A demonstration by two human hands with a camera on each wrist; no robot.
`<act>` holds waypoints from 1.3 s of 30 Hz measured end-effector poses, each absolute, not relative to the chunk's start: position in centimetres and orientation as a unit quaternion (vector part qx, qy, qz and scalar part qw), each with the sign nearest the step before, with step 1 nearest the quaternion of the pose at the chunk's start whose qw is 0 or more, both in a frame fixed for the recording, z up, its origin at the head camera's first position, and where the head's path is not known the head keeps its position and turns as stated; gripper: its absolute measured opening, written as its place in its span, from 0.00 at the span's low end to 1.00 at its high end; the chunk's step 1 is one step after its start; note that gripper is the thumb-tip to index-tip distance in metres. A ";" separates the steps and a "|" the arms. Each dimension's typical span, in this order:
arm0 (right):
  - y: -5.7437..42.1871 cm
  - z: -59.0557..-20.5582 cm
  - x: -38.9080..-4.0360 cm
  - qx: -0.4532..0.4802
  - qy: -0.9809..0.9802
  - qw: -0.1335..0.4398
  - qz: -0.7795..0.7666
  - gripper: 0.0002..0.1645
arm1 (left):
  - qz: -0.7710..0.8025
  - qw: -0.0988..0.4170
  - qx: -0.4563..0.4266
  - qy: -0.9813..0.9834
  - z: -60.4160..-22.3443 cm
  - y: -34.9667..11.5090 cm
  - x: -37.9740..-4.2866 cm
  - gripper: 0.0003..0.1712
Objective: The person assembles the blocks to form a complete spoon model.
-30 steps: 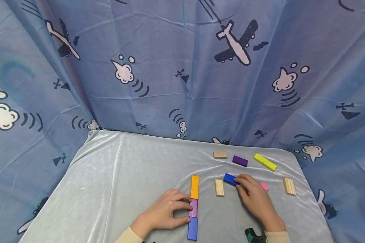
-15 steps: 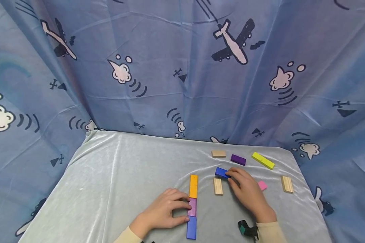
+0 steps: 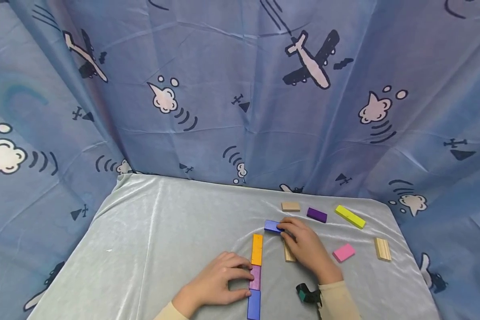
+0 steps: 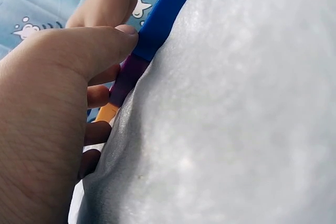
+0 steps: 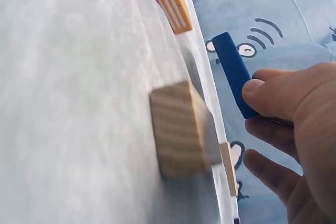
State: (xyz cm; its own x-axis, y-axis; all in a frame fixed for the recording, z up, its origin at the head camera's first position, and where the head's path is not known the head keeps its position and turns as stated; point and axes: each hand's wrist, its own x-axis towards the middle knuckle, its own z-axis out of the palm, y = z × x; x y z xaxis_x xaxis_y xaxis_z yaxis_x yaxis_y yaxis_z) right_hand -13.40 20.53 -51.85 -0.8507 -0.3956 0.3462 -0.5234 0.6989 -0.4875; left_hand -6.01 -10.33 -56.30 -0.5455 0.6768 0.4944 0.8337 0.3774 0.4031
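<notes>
My right hand (image 3: 306,249) pinches a blue block (image 3: 272,226) between thumb and fingertips. In the right wrist view that blue block (image 5: 231,74) appears against the curtain, beyond the table edge line. Three blocks form a straight row: an orange block (image 3: 257,250) at the far end, a purple block (image 3: 257,279) in the middle, a blue block (image 3: 254,305) nearest. My left hand (image 3: 220,280) lies along the row's left side, fingertips at the purple block and thumb at the near blue one. A striped wooden block (image 3: 290,256) is partly hidden beneath my right hand.
On the right lie a pink block (image 3: 344,252) and another striped wooden block (image 3: 382,249). Farther back are a tan block (image 3: 290,206), a dark purple block (image 3: 317,215) and a yellow block (image 3: 350,216). A patterned curtain (image 3: 208,111) rises behind the cloth-covered table (image 3: 176,213).
My right hand has carried the blue block leftward, close to the far end of the row, uncovering the pink block. The left hand has kept its place beside the row.
</notes>
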 end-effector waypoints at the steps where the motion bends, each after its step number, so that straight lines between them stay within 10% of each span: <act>1: 20.3 -51.9 -13.6 0.251 -0.915 0.106 0.296 0.15 | -0.316 0.124 -0.460 -0.821 -56.3 -10.3 -6.0 0.15; 39: 17.1 -53.5 -14.6 0.259 -0.904 0.015 0.339 0.13 | -0.333 0.104 -0.451 -0.821 -56.4 -10.2 -5.9 0.15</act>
State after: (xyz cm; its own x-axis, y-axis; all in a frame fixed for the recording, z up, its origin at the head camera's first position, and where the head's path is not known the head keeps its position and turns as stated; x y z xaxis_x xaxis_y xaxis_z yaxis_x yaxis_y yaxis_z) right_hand -14.59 17.13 -53.54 -0.8650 -0.4591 0.2022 -0.4789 0.6355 -0.6057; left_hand -5.92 -10.22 -56.41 -0.5708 0.6720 0.4718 0.8109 0.3711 0.4525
